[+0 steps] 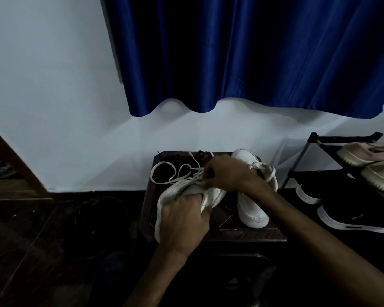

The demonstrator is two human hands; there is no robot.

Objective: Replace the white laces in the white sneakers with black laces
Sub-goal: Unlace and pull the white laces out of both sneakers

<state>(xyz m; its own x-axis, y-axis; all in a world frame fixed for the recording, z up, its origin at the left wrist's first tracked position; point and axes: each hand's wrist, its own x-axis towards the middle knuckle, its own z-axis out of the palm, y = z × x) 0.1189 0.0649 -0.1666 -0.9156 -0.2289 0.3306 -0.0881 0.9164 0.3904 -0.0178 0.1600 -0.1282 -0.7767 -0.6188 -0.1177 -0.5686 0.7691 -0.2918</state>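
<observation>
Curtain (242,52): blue cloth with a satin sheen, folds catching light.
Wall (53,96): painted, matt, smooth.
Table (242,234): dark brown with a faint gloss. Its front edge has a fine woven-looking texture; I cannot tell plastic from wood.
Left sneaker (213,194), at the table's front-left edge: white, smooth, leather-like upper with small perforations.
Right sneaker (251,209), along the right edge: the same smooth white finish, with a stitched seam at the heel.
White lace (152,173): flat woven cloth, matt.
Black laces (201,152), far edge: too dim to read.
Shoe rack (302,160): thin black tubes, matt.
Beige shoes (368,156) on it: soft knit-looking cloth, ribbed soles.
Floor (42,240): dark, slightly glossy.
</observation>
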